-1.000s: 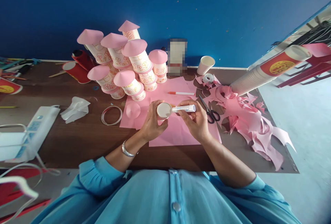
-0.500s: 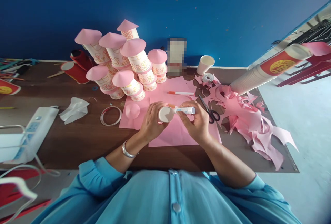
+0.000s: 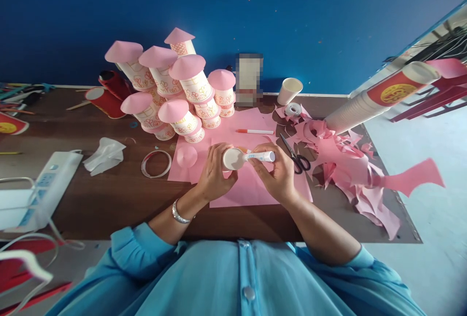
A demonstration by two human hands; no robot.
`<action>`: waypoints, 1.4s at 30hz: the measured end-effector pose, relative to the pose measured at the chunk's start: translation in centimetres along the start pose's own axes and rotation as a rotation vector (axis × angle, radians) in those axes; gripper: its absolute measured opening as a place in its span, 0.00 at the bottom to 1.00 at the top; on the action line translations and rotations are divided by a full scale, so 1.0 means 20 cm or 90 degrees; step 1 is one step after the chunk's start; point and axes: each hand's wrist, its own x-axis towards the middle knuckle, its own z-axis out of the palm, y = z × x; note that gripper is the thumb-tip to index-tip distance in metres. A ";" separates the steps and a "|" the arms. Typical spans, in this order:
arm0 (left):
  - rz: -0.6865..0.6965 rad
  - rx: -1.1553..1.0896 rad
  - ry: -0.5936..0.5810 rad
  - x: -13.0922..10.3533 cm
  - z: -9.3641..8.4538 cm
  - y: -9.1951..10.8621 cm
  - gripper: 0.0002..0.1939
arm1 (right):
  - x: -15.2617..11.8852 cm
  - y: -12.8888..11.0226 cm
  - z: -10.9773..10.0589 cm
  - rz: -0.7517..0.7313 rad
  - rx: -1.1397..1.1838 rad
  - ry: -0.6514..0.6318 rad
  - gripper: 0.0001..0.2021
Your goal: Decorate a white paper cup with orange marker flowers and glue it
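My left hand point(image 3: 215, 172) is wrapped round a small white paper cup point(image 3: 233, 159), whose round end faces up toward me. In my right hand point(image 3: 276, 172) is a white glue tube point(image 3: 261, 156) with blue print, lying almost level between thumb and fingers. Its narrow end meets the right edge of the cup. Both hands are above pink paper sheets point(image 3: 233, 194) on the brown table. Just beyond them lies a white marker with an orange cap point(image 3: 254, 131). Black-handled scissors point(image 3: 301, 162) rest close to my right hand, and a small pink paper cone point(image 3: 187, 157) sits left of my left hand.
Stacked cup towers with pink cone roofs point(image 3: 188, 70) stand at the back left. Pink paper scraps point(image 3: 339, 155) and a long cup stack point(image 3: 379, 97) occupy the right. A tape roll point(image 3: 156, 163), crumpled plastic point(image 3: 105, 155) and a power strip point(image 3: 54, 184) lie left.
A loose pink scrap at the table's right edge has swung up and outward. The cup and glue tube have shifted very slightly left, still held together.
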 end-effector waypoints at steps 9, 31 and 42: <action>-0.011 0.059 0.043 0.01 0.01 -0.01 0.29 | 0.00 0.03 0.00 0.040 0.009 0.023 0.05; 0.002 0.043 0.051 0.01 0.01 0.00 0.28 | -0.01 0.00 0.01 -0.007 0.010 0.016 0.05; -0.008 0.047 0.047 0.00 0.01 0.00 0.29 | 0.00 0.03 0.00 0.009 -0.023 0.009 0.05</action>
